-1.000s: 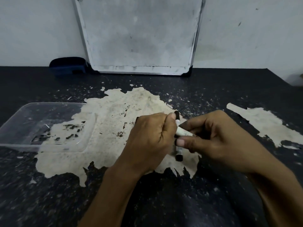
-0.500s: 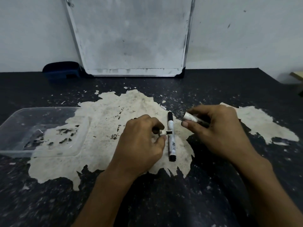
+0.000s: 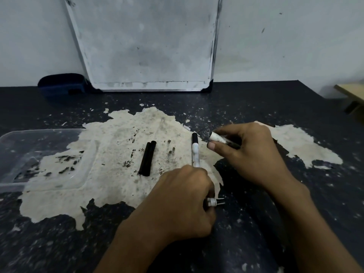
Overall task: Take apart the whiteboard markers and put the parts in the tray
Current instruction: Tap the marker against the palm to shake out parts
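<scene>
My right hand (image 3: 250,154) holds a white marker barrel (image 3: 216,137), its open end pointing left. My left hand (image 3: 183,203) is closed around a small white tip piece with a black nib (image 3: 214,202), which sticks out to the right near the table's front. A whole white marker with a black cap (image 3: 195,150) lies lengthwise between the hands; its near end is hidden under my left hand. Two black tubes (image 3: 147,158) lie side by side on the pale worn patch. The clear plastic tray (image 3: 23,134) sits at the left, with nothing visible in it.
A whiteboard (image 3: 145,44) leans against the wall at the back. A dark blue eraser (image 3: 63,85) rests to the left of it. A wooden edge (image 3: 350,93) juts in at the far right. The dark table has flaking pale patches.
The tip piece has come out of the barrel. My left hand has drawn back toward me with it, uncovering the two black tubes. My right hand stays with the barrel.
</scene>
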Demonstrator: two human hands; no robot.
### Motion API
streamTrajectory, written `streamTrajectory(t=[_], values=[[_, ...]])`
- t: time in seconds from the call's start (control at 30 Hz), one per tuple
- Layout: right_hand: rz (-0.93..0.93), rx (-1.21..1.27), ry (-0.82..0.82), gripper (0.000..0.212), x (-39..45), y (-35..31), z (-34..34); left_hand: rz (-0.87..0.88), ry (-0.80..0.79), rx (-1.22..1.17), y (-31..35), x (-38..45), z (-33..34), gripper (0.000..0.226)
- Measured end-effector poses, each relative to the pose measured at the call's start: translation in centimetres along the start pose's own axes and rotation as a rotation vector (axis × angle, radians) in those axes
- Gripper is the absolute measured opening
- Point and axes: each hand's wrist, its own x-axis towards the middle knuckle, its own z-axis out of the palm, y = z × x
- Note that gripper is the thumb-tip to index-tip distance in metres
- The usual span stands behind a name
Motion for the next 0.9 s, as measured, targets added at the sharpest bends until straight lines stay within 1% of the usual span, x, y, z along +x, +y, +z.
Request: streamTrajectory(t=[0.2,0.3,0.33,0.37,0.47,0.5,0.57,0.67,0.73,0.8,0.9], values=[[0.001,0.017,-0.036,0.02,0.0,0.2,0.2,-0.012,0.01,-0.038,-0.3,-0.3,0.1,0.033],[-0.009,0.055,-0.053,0.016,0.0,-0.1,0.1,-0.01,0.005,-0.122,-0.5,-0.2,-0.7,0.041],[-0.018,0.076,-0.062,0.015,0.0,-0.2,0.0,-0.021,0.039,-0.166,-0.6,-0.1,-1.1,0.041],[-0.027,0.102,-0.074,0.018,0.0,-0.4,-0.2,-0.039,0.112,-0.213,-0.8,0.0,-1.5,0.037],[-0.065,0.169,-0.154,0.032,-0.2,-1.2,-0.5,-0.108,0.438,-0.278,-1.8,0.4,-2.3,0.021],[-0.081,0.174,-0.183,0.034,-0.2,-1.4,-0.4,-0.131,0.514,-0.292,-2.2,0.4,-2.4,0.019],[-0.116,0.178,-0.227,0.035,-0.3,-1.9,-0.3,-0.171,0.584,-0.352,-2.7,0.4,-2.4,0.022],[-0.137,0.245,-0.222,0.035,-0.5,-2.6,-0.2,-0.21,0.602,-0.437,-2.9,0.3,-2.3,0.028],[-0.131,0.3,-0.195,0.034,-0.6,-2.8,-0.4,-0.219,0.613,-0.527,-2.8,0.3,-2.3,0.028],[-0.133,0.353,-0.171,0.035,-0.7,-2.9,-0.4,-0.208,0.584,-0.613,-2.9,0.3,-2.4,0.029],[-0.168,0.357,-0.143,0.04,-0.9,-3.1,-0.1,-0.168,0.526,-0.593,-3.0,0.3,-2.1,0.027]])
